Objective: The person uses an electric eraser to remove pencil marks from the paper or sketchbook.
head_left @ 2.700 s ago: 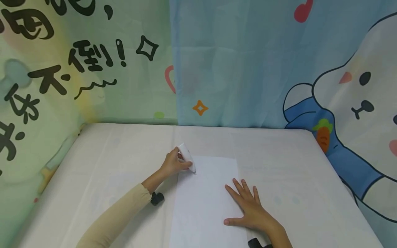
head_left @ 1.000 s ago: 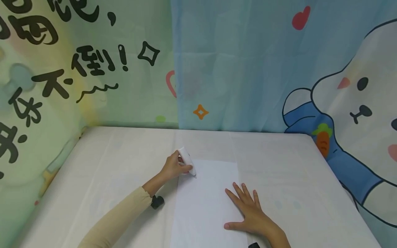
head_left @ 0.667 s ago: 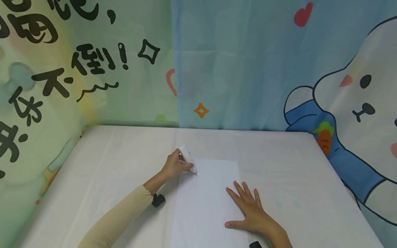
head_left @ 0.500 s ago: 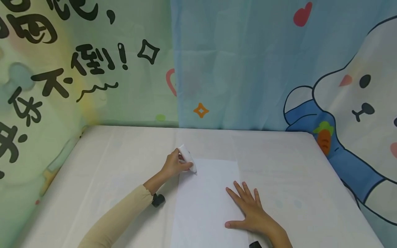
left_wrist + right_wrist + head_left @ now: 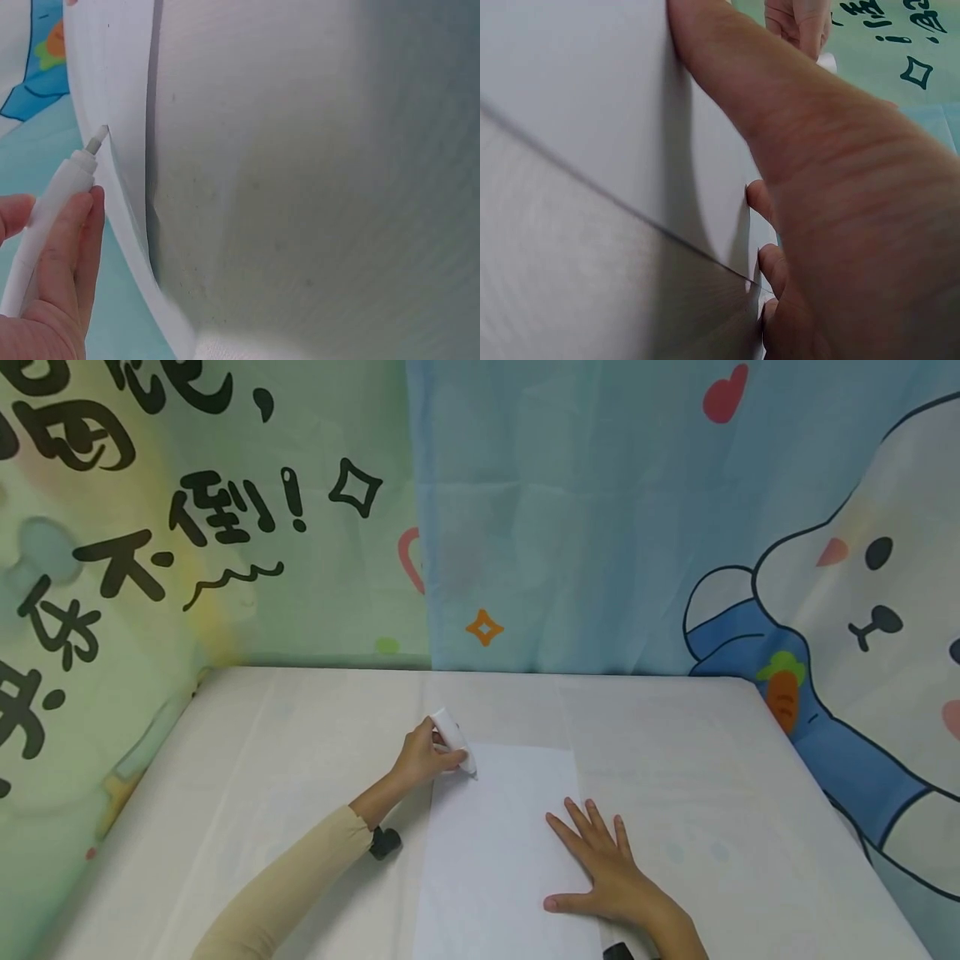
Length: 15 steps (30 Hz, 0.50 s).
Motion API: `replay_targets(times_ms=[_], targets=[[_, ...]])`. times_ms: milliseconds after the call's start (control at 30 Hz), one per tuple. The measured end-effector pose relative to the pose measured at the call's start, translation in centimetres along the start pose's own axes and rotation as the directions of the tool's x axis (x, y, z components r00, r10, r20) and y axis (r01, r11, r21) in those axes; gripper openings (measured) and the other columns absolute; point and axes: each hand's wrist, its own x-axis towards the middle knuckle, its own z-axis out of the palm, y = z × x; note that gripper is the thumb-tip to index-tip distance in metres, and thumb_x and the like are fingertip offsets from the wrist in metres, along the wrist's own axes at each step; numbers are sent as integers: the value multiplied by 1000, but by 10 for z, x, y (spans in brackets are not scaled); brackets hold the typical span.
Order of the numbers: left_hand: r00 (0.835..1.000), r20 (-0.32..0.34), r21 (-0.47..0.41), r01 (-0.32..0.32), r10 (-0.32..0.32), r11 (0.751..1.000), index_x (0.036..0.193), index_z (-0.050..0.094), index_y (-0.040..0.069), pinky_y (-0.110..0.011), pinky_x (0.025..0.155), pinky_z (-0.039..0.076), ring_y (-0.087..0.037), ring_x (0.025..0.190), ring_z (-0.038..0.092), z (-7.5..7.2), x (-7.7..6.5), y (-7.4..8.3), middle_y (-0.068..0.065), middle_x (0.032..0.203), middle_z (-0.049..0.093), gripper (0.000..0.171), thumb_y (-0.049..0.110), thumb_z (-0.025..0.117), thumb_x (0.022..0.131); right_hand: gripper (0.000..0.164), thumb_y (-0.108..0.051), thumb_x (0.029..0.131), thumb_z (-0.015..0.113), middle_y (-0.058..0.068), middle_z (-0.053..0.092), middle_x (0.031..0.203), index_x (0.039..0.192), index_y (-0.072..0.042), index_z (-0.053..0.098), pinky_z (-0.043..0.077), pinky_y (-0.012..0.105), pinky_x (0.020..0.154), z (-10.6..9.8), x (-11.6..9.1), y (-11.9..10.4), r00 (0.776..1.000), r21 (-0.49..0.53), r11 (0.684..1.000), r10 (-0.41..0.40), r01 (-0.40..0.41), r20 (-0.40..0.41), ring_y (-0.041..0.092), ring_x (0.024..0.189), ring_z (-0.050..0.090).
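A white sheet of paper (image 5: pixel 502 843) lies lengthwise on the white-covered table. My left hand (image 5: pixel 420 756) pinches a thick white marker-like pen (image 5: pixel 453 739) between thumb and fingers near the sheet's far left corner. In the left wrist view the pen (image 5: pixel 58 191) leans, its narrow grey tip at the paper's surface. Whether any mark lies under the tip cannot be made out. With fingers spread, my right hand (image 5: pixel 600 872) rests across the sheet's right edge, thumb on the paper. From the right wrist, the thumb and wrist hide part of the sheet (image 5: pixel 577 75).
White cloth (image 5: pixel 675 760) covers the table up to its back edge. Behind it hangs a printed blue and green curtain (image 5: pixel 555 527) with dark lettering and a cartoon animal. Dark wrist-worn devices (image 5: pixel 386 842) show at both wrists.
The head view has shifted slightly. The pen's tip has crept a very little toward the sheet's far edge, still in the left hand's pinch. The right hand stays in place.
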Motion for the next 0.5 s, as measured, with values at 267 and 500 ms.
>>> replay_targets(times_ms=[267, 500], targets=[[1000, -23, -1, -3, 3, 1000, 112, 47, -8, -31, 68, 63, -38, 88, 68, 1, 2, -2, -27, 99, 63, 39, -7, 71, 81, 103, -57, 69, 79, 21, 14, 160, 151, -17, 34, -20, 63, 113, 0, 0, -2, 1000, 5, 1000, 9, -9, 1, 45, 147, -4], [1000, -26, -5, -13, 13, 1000, 111, 48, -8, -31, 68, 63, -39, 88, 68, 1, 2, -3, -27, 99, 63, 38, -8, 71, 81, 103, -57, 69, 79, 21, 14, 160, 151, -16, 34, -19, 63, 113, 0, 0, -2, 1000, 1, 1000, 4, -4, -3, 44, 147, -4]])
